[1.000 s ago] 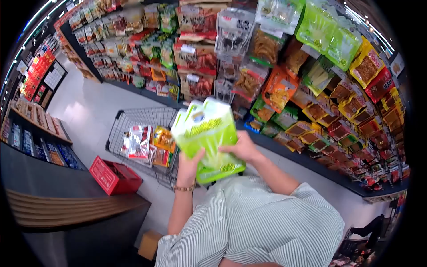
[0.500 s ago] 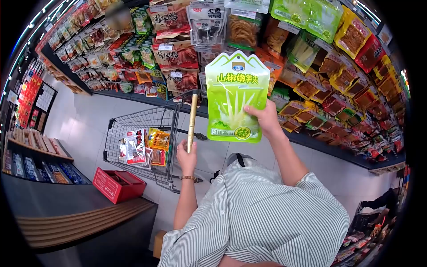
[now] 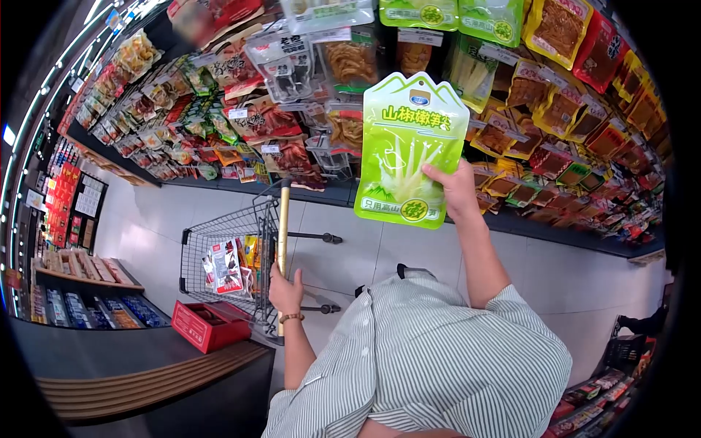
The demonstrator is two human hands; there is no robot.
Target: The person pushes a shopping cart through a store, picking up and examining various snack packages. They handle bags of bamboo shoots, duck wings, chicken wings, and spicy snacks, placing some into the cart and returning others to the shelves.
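Observation:
My right hand (image 3: 458,191) pinches a bright green pouch of bamboo shoot tips (image 3: 398,157) at its right edge, thumb on the front. The pouch is upright, its printed face toward me. My left hand (image 3: 286,293) rests over the pale yellow handle (image 3: 283,233) of a shopping cart, the thumb standing off the bar and the other fingers partly hidden. Inside the wire shopping cart (image 3: 208,237) lie several packs, among them a white and red pack (image 3: 227,266) and a yellow one (image 3: 252,250).
Hanging snack pouches (image 3: 558,95) fill the shelf rack ahead. Red-brown packs (image 3: 266,120) hang left of centre. A red box (image 3: 208,325) sits on the dark counter (image 3: 139,365) at lower left, close to the cart. Pale floor tiles (image 3: 350,252) run between cart and rack.
The view has shifted. The cart has turned and its handle now sits further left, with my left hand lower on it and its thumb apart. The green pouch is still held, slightly tilted.

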